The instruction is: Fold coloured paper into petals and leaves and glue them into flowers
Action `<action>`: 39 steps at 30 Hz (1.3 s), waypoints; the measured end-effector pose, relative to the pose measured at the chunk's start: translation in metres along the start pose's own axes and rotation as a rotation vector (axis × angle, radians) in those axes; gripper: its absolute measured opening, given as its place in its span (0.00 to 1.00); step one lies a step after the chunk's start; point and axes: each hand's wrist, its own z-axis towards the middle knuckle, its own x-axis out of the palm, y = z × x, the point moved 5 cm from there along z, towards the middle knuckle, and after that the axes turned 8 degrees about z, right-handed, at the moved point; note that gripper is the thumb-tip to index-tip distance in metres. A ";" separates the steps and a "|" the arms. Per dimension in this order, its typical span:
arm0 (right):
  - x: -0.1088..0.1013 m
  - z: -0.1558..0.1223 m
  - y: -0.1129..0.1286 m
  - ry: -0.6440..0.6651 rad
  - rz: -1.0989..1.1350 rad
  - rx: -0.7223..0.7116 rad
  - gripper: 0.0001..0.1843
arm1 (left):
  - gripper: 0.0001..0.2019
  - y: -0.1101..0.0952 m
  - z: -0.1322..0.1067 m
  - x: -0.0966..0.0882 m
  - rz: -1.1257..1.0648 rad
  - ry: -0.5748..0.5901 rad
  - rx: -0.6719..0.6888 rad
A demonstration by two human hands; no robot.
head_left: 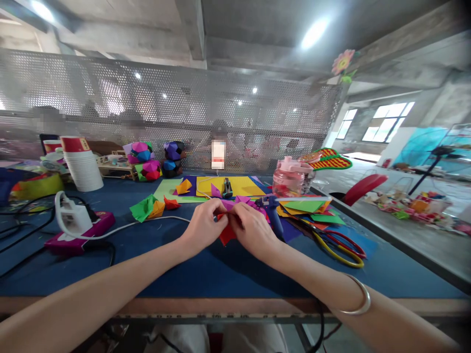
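My left hand [203,224] and my right hand [252,229] meet over the middle of the blue table [154,255]. Both pinch a folded piece of red paper [225,234], whose lower point sticks out beneath the fingers. A magenta folded paper shape [241,201] lies just behind the hands. A silver bangle [358,299] circles my right wrist. Most of the red paper is hidden by my fingers.
A blue glue gun [271,208] lies right of the hands, with yellow and red scissors [340,245] and loose coloured sheets [305,206] further right. A pink jar [289,179], yellow paper [243,186], green paper [143,207], a white device on a purple base [73,223], stacked cups [81,164] and paper balls [142,159] stand behind.
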 end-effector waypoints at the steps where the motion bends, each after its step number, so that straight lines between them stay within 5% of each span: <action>1: -0.001 0.001 -0.002 -0.007 0.067 0.024 0.07 | 0.05 0.000 0.002 -0.001 0.001 -0.008 0.000; 12: 0.012 0.003 -0.030 0.013 0.627 0.458 0.05 | 0.04 0.021 0.012 -0.013 -0.096 -0.132 -0.154; 18: 0.000 0.008 -0.022 -0.006 0.316 0.180 0.04 | 0.13 0.012 0.009 -0.003 -0.098 0.032 -0.049; 22: 0.002 0.006 -0.019 0.044 0.228 0.100 0.04 | 0.04 0.009 0.007 -0.003 0.004 0.072 0.008; 29: 0.001 0.007 -0.020 0.018 0.453 0.215 0.06 | 0.04 0.019 0.011 -0.006 -0.056 0.011 -0.047; 39: 0.000 0.008 -0.015 -0.001 0.575 0.078 0.05 | 0.05 0.022 0.012 -0.003 -0.191 0.039 -0.074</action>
